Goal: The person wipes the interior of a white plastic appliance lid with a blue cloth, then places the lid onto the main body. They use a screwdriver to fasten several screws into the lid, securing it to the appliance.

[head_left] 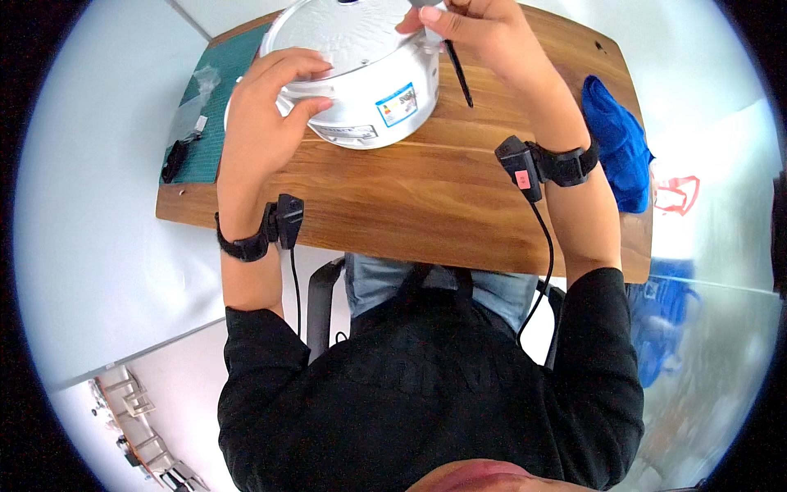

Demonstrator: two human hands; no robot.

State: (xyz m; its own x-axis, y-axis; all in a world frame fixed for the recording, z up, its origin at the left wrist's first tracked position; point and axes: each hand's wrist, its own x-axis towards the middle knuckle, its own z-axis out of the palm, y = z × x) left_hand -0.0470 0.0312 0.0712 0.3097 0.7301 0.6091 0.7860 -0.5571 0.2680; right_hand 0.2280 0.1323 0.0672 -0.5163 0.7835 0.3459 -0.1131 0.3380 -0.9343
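Note:
A round white pot-like appliance [373, 94] with a ridged silvery top [328, 33] stands tilted on the table at the far middle. My left hand [275, 94] grips its left side, fingers on the rim and thumb lower down, around a protruding part. At the pot's right edge, my right hand [475, 25] is closed on a grey-and-white handle-like piece [434, 20]; its exact kind is unclear. A slim black rod [459, 74] slants down below that hand, and I cannot tell whether it joins the piece. The pot's far side is cut off by the frame.
The wooden table [393, 197] carries a green cutting mat [201, 156] on the left, with a clear plastic bag [201, 86] and a small black item [174, 160]. A blue cloth [615, 139] lies at the right edge. Black wrist devices trail cables past my arms.

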